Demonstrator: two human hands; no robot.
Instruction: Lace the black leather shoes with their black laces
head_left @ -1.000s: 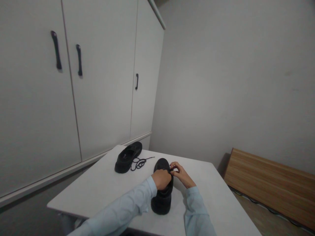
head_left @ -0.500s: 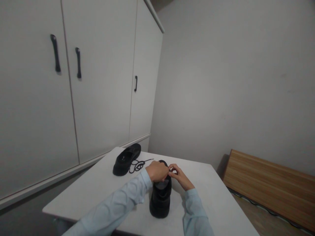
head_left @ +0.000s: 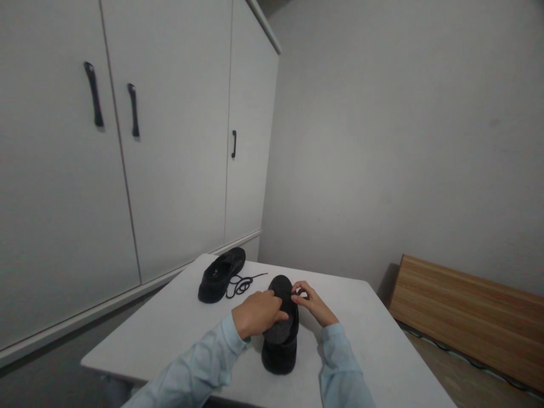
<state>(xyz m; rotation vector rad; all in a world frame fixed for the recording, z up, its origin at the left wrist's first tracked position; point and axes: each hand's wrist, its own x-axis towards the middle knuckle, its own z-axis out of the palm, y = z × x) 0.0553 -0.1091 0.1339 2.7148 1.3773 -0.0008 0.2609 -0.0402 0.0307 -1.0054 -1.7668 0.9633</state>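
Near shoe (head_left: 289, 334): here it is, black, lower middle of the frame, sole down on the white table (head_left: 386, 345), heel towards the bottom edge, toe pointing up the frame.
Left hand (head_left: 258, 313): over the shoe's left side, fingers curled and thumb laid across a dark grey flap (head_left: 278, 333) that looks like the tongue; it has hold of the shoe there, only slightly open.
Right hand (head_left: 309, 300): at the shoe's right edge, thumb and forefinger bent into a ring, tips almost together; whether they pinch anything is too small to tell.
Sleeves (head_left: 343, 368): pale blue, both reaching in from the bottom edge.
Far shoe (head_left: 225, 271): black too, left of centre, near the table's far edge, toe angled up and right.
Loose lace (head_left: 241, 285): dark loops between the two shoes, just beside the far one, one end trailing right.
Cupboard (head_left: 178, 170): white, dark handles (head_left: 94, 94), filling the left.
Wooden board (head_left: 467, 320): lower right, tilted, below a grey wall (head_left: 382, 141).
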